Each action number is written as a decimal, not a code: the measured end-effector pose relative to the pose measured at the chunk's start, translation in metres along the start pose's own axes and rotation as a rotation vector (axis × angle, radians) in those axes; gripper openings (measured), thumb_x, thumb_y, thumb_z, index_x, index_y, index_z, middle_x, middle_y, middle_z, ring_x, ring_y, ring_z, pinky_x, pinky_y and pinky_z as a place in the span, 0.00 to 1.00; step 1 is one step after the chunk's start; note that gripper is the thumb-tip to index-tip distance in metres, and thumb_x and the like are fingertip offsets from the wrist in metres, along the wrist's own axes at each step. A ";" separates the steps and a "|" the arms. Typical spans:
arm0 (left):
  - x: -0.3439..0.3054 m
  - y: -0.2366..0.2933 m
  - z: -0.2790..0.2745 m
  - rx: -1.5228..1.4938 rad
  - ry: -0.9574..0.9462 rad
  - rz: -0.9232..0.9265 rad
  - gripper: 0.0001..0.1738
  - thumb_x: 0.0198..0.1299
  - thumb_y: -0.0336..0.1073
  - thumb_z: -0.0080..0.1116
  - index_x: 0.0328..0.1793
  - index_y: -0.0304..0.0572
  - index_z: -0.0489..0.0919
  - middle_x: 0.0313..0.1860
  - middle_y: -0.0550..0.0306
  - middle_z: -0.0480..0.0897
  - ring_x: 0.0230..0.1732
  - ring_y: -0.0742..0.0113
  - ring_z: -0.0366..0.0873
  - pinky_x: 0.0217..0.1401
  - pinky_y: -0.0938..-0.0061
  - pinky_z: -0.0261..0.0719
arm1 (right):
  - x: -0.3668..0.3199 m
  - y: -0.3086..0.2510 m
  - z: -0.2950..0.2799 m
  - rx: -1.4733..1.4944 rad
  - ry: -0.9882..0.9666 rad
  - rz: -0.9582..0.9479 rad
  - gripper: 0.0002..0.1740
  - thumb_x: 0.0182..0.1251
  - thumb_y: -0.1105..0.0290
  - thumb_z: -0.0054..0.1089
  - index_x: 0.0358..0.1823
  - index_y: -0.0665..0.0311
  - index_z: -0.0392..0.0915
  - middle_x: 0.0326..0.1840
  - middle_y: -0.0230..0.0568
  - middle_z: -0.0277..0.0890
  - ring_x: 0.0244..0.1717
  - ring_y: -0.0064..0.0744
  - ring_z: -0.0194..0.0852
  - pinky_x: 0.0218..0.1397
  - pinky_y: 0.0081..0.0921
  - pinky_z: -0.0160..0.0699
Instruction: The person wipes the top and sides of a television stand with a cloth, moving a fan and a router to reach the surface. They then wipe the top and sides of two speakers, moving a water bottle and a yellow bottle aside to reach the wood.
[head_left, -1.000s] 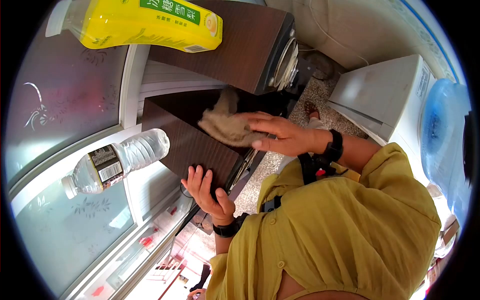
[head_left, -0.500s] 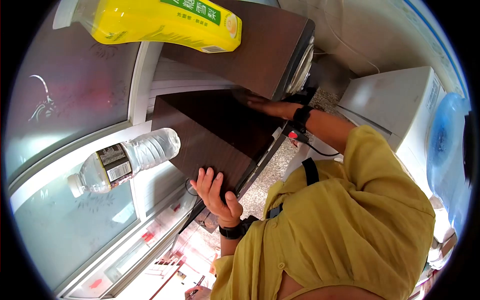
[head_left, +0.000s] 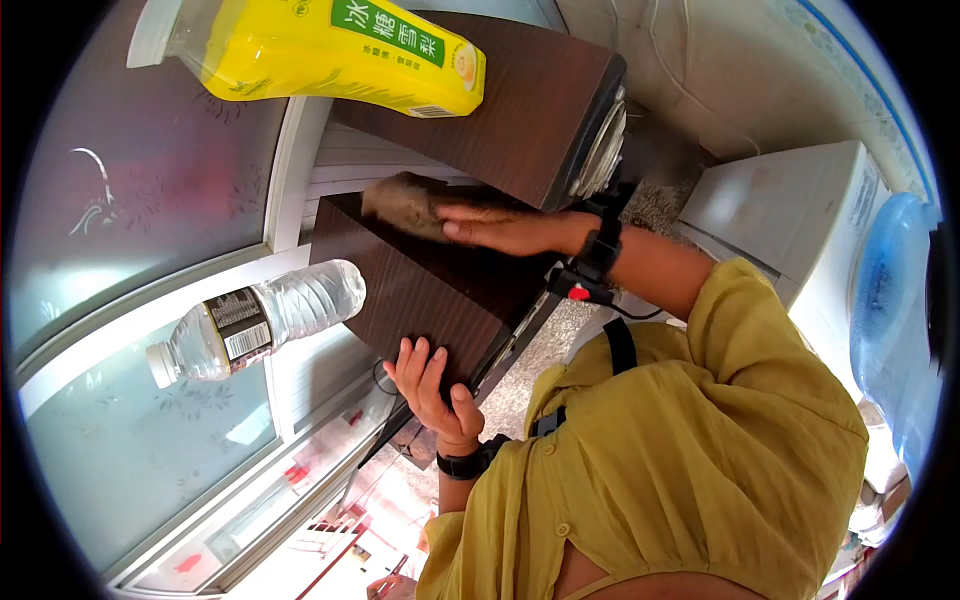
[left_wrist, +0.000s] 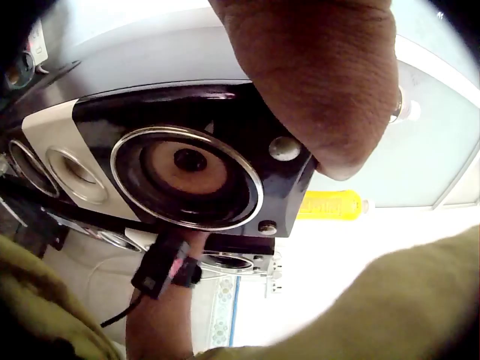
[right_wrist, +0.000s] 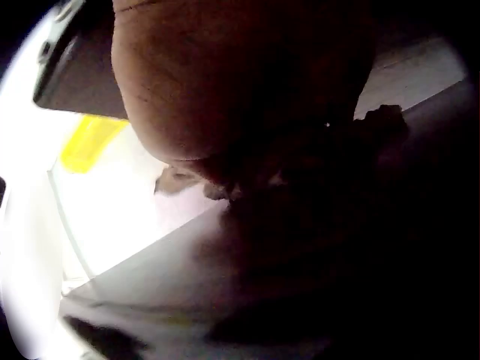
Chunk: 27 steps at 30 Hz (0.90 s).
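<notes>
My right hand lies with fingers extended on a brown cloth, against the dark face of the nearer wood-grain speaker. The cloth is blurred, and part of it shows beside the hand in the right wrist view. My left hand, fingers fairly straight, rests at the same speaker's lower edge. In the left wrist view that hand covers a corner beside the round driver. Deep shadow hides the right fingertips in the right wrist view.
A second speaker stands beyond the first. A yellow drink bottle and a clear bottle are on the left side, near frosted panels. A white appliance and a blue water jug are at the right.
My right hand came out of the gap between the speakers with the cloth, which was hidden half a second ago, and moved left along the dark face. My left hand stays on the speaker.
</notes>
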<state>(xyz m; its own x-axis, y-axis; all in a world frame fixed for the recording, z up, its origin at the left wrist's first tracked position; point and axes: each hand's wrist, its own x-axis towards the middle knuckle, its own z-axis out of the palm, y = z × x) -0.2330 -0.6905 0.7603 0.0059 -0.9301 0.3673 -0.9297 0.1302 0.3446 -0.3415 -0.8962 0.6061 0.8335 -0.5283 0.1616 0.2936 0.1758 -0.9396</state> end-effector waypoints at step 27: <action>0.004 0.001 -0.003 -0.066 -0.003 0.019 0.23 0.69 0.47 0.47 0.58 0.40 0.80 0.64 0.47 0.76 0.71 0.45 0.66 0.79 0.48 0.42 | -0.048 -0.095 0.022 -0.324 0.274 0.063 0.29 0.73 0.59 0.55 0.69 0.68 0.65 0.71 0.54 0.66 0.73 0.42 0.62 0.73 0.31 0.59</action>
<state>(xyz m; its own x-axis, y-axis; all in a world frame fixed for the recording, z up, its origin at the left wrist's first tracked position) -0.2330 -0.6927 0.7646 -0.0130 -0.9281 0.3721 -0.9033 0.1705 0.3938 -0.3991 -0.8692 0.6937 0.6773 -0.7335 0.0563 0.0478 -0.0326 -0.9983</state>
